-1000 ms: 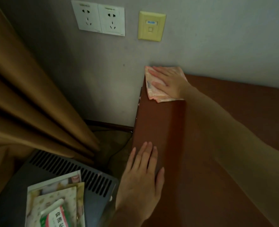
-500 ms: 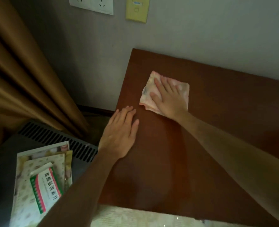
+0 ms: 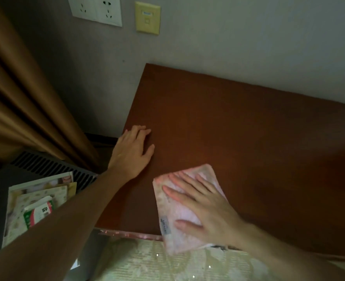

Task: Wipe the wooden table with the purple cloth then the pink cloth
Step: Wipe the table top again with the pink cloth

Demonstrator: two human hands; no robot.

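Observation:
The pink cloth (image 3: 172, 234), folded into a square, lies at the near edge of the wooden table (image 3: 238, 122) and hangs slightly over it. My right hand (image 3: 204, 207) presses flat on the cloth with fingers straight and spread. At the table's left edge my left hand (image 3: 132, 152) rests palm down on the bare wood, fingers relaxed. No purple cloth is in view.
A grey wall with sockets (image 3: 96, 10) and a yellow plate (image 3: 147, 18) backs the table. Brown curtains (image 3: 25, 102) hang at left. Below them a dark vented unit (image 3: 52, 165) carries booklets and a medicine box (image 3: 39, 212). Pale patterned fabric (image 3: 167, 262) lies along the near edge.
My right hand has slid the pink cloth from the far left corner by the wall toward me, down to the near edge. My left hand stays flat at the left edge.

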